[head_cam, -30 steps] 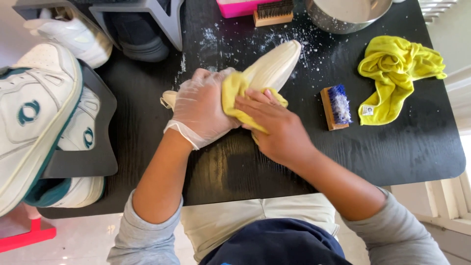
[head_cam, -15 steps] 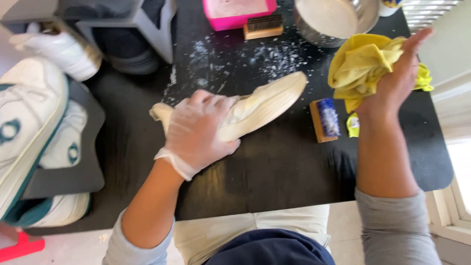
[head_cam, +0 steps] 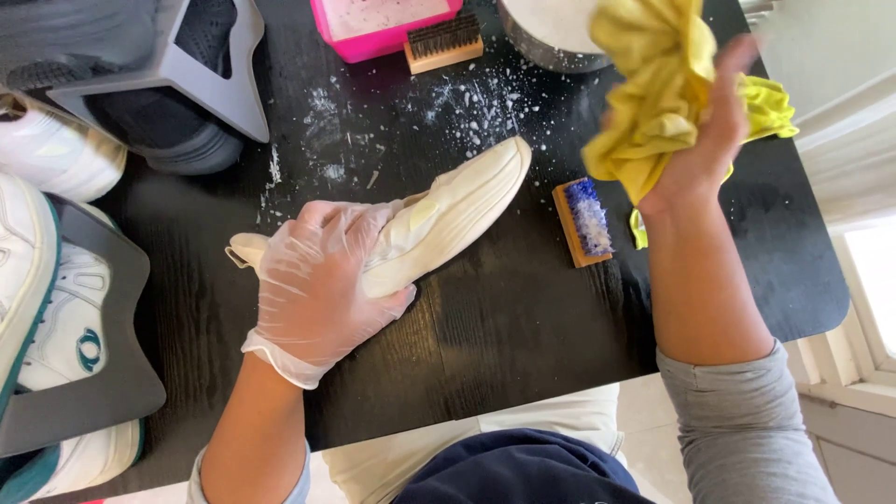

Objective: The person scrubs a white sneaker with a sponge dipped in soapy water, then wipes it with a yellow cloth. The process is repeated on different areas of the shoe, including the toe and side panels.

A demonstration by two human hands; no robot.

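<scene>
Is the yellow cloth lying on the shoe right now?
No, the right hand holds the yellow cloth up in the air, away from the cream shoe under the gloved left hand.

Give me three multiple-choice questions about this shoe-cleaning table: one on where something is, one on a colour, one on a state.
1. Where does the blue-bristled brush lie?
A. on the black table, right of the cream shoe
B. inside the pink tub
C. on the person's lap

2. What colour is the cloth in the right hand?
A. red
B. yellow
C. grey

3. How is the left hand?
A. bare, lifted
B. gloved, pressing the shoe down
C. gloved, holding a brush

Answers: 1 A, it rests flat on the tabletop; 2 B, bunched yellow fabric; 3 B, a clear glove covers it over the shoe.
</scene>
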